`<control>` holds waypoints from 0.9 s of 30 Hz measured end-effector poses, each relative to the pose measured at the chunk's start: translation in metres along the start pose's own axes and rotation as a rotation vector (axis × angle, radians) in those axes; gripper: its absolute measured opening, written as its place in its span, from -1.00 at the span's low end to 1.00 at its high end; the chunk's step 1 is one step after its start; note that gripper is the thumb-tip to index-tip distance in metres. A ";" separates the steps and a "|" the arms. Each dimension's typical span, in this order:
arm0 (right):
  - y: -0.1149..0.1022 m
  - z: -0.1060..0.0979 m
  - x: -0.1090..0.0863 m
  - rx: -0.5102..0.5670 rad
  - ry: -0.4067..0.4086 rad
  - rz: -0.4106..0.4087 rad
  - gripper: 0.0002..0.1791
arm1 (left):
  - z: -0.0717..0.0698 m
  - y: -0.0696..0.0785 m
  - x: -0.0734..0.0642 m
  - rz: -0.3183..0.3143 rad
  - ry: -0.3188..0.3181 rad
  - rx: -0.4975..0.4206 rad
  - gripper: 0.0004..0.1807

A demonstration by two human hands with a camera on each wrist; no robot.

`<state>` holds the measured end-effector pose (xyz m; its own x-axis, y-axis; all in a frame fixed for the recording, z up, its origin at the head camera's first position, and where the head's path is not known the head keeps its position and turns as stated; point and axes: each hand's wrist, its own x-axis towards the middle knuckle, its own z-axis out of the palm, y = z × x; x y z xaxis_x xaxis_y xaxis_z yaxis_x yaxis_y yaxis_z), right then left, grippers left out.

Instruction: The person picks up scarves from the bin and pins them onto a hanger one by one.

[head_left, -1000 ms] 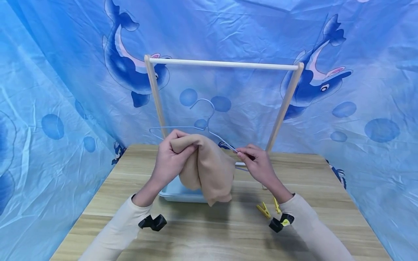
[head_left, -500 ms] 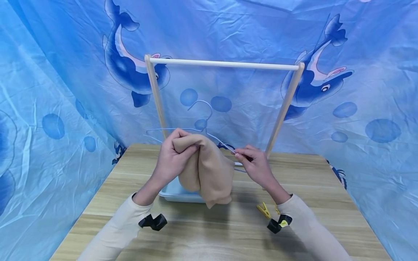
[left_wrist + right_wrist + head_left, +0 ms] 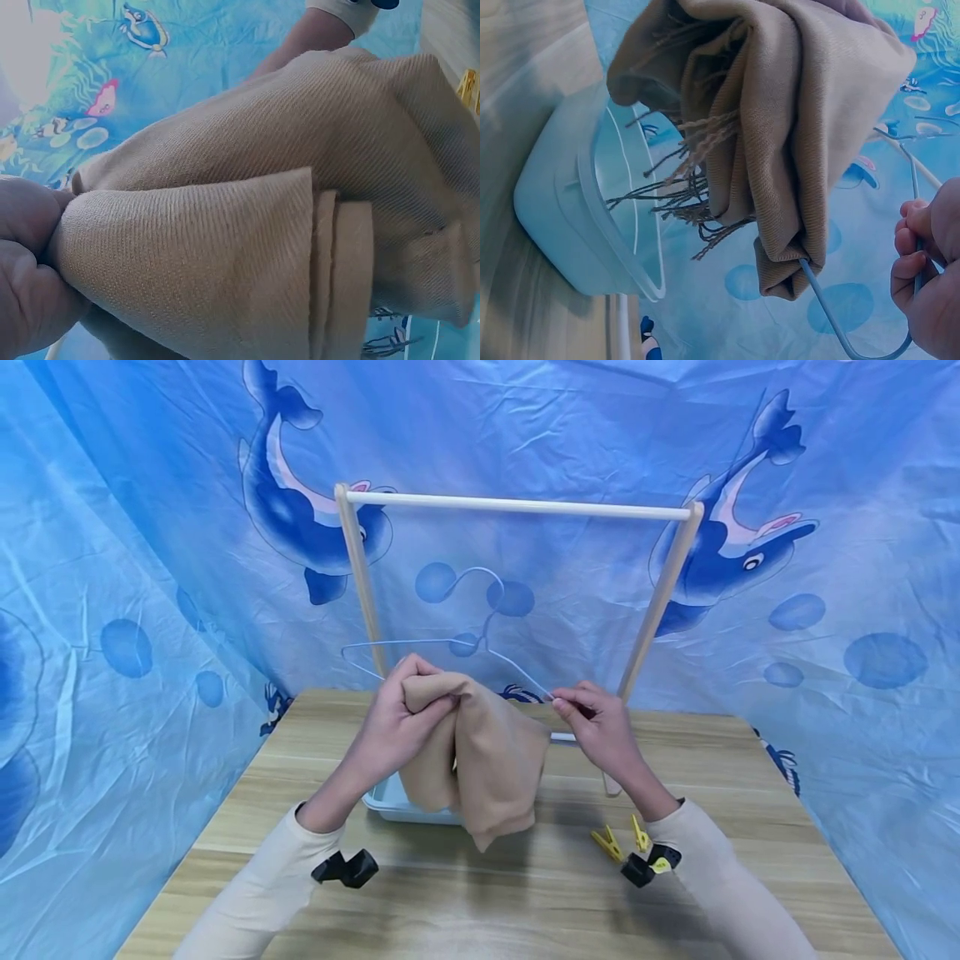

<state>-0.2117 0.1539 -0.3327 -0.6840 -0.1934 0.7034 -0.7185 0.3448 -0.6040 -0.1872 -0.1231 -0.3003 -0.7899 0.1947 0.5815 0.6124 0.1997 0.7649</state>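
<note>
A tan scarf [image 3: 498,760] hangs in folds from my left hand [image 3: 390,718], which pinches its upper edge between thumb and fingers. Twisted fringe shows on the scarf [image 3: 772,142] in the right wrist view. To the right, my right hand [image 3: 602,727] pinches the sloping shoulder of a thin pale-blue wire hanger [image 3: 397,642] near its end. The hanger's hook points up, and its other shoulder stretches behind the left hand. In the right wrist view, the bottom bar of the hanger [image 3: 823,300] runs into the scarf's fold. The rest of the bar is hidden by cloth.
Behind the hands stands a wooden rack with a white crossbar [image 3: 517,506]. A light-blue tub [image 3: 412,814] sits on the wood-grain table [image 3: 450,902], partly under the scarf. Two yellow clothespins [image 3: 607,842] lie near the right wrist. A blue dolphin-print curtain [image 3: 585,435] surrounds the table.
Over the last half second my right hand has shifted slightly right and up, and the hanger has risen with it. The left hand keeps its hold on the scarf, moving very little.
</note>
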 end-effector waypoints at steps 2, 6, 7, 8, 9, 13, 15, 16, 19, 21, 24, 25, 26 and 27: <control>-0.001 -0.002 0.002 -0.001 0.007 -0.003 -0.88 | -0.002 0.001 0.000 -0.044 -0.001 0.017 -0.81; -0.005 -0.006 0.006 -0.004 0.021 -0.019 -0.89 | -0.007 0.003 0.000 -0.133 0.007 0.036 -0.80; -0.006 -0.007 0.007 -0.006 0.025 -0.024 -0.89 | -0.009 0.003 0.000 -0.149 0.006 0.039 -0.79; -0.007 -0.008 0.008 -0.006 0.028 -0.028 -0.89 | -0.010 0.003 0.000 -0.161 0.006 0.045 -0.79; -0.008 -0.009 0.009 -0.011 0.031 -0.032 -0.89 | -0.011 0.003 -0.001 -0.170 0.007 0.052 -0.79; -0.012 -0.013 0.014 -0.009 0.030 -0.039 -0.88 | -0.013 0.002 -0.002 -0.191 0.005 0.071 -0.79; -0.013 -0.015 0.015 -0.010 0.025 -0.037 -0.87 | -0.013 0.001 -0.002 -0.193 0.008 0.067 -0.80; -0.014 -0.015 0.015 -0.009 0.019 -0.035 -0.87 | -0.013 0.001 -0.002 -0.191 0.009 0.063 -0.80; -0.014 -0.015 0.015 -0.011 -0.005 -0.030 -0.87 | -0.013 0.000 -0.002 -0.154 0.011 0.053 -0.82; -0.013 -0.014 0.014 -0.009 -0.020 -0.028 -0.87 | -0.012 0.000 -0.003 -0.112 0.010 0.036 -0.82; -0.011 -0.010 0.011 -0.004 -0.032 -0.018 -0.86 | -0.011 0.002 -0.004 -0.030 0.009 -0.010 -0.83; -0.010 -0.009 0.010 -0.005 -0.035 -0.014 -0.86 | -0.010 0.002 -0.003 -0.003 0.011 -0.029 -0.83; -0.009 -0.007 0.008 -0.005 -0.039 -0.006 -0.86 | -0.010 0.003 -0.003 0.023 0.015 -0.050 -0.83; -0.008 -0.006 0.007 0.000 -0.044 0.003 -0.86 | -0.009 0.004 -0.003 0.048 0.020 -0.067 -0.83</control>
<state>-0.2098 0.1549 -0.3210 -0.6914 -0.2328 0.6839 -0.7162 0.3452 -0.6065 -0.1827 -0.1316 -0.2965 -0.7608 0.1827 0.6227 0.6463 0.1263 0.7526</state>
